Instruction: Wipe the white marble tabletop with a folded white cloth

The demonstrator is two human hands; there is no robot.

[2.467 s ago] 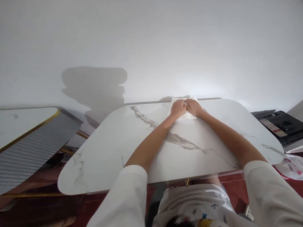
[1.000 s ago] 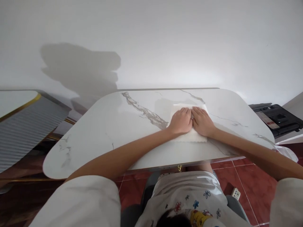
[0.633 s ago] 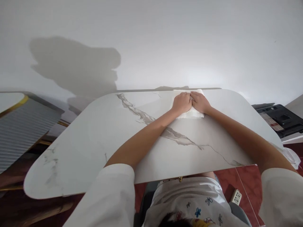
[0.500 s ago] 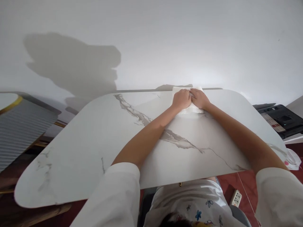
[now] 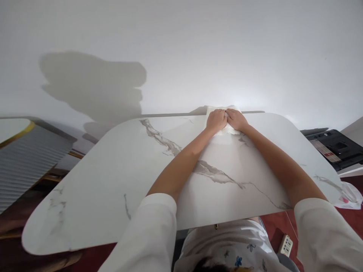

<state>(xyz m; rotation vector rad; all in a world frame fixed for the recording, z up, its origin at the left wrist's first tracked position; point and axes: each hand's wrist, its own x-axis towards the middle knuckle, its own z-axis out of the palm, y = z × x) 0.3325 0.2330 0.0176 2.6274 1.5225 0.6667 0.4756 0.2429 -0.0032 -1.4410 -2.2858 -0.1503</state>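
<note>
Both my arms stretch out across a white marble-patterned table [image 5: 113,177]. My left hand [image 5: 216,120] and my right hand [image 5: 236,119] lie side by side at the table's far edge, fingers curled and pressed down on a folded white cloth [image 5: 212,109]. The cloth is mostly covered by the hands; its far part reaches past the table's edge against the white wall.
A white wall runs close behind the table. At the left stands a second piece of furniture with a ribbed grey side and gold trim [image 5: 25,155]. A black device [image 5: 333,145] sits at the right, a plastic bag [image 5: 350,196] below it. A white power strip [image 5: 286,244] lies on the red tile floor.
Both hands slid the cloth from near the table's middle out to its far edge, and now hold it there, pushed slightly farther over the edge.
</note>
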